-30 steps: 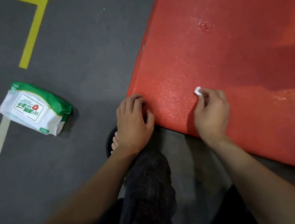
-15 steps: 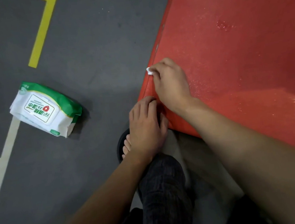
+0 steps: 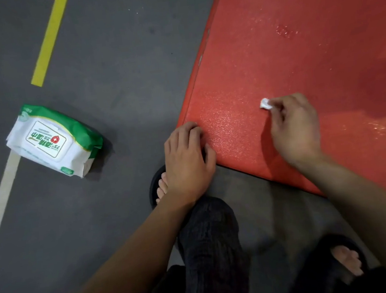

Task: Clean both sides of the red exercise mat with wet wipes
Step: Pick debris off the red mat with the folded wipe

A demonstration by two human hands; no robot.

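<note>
Head view: the red exercise mat lies flat on a grey floor, filling the upper right; a person's left hand rests with curled fingers on the mat's near-left corner, holding it down, while the right hand pinches a small balled-up wet wipe against the mat's glistening surface. A closed pack of wipes lies on the floor well to the left. To wipe well, the person would likely keep the corner pinned, press the wad flat, and swap in a fresh wipe, since this one looks very small.
</note>
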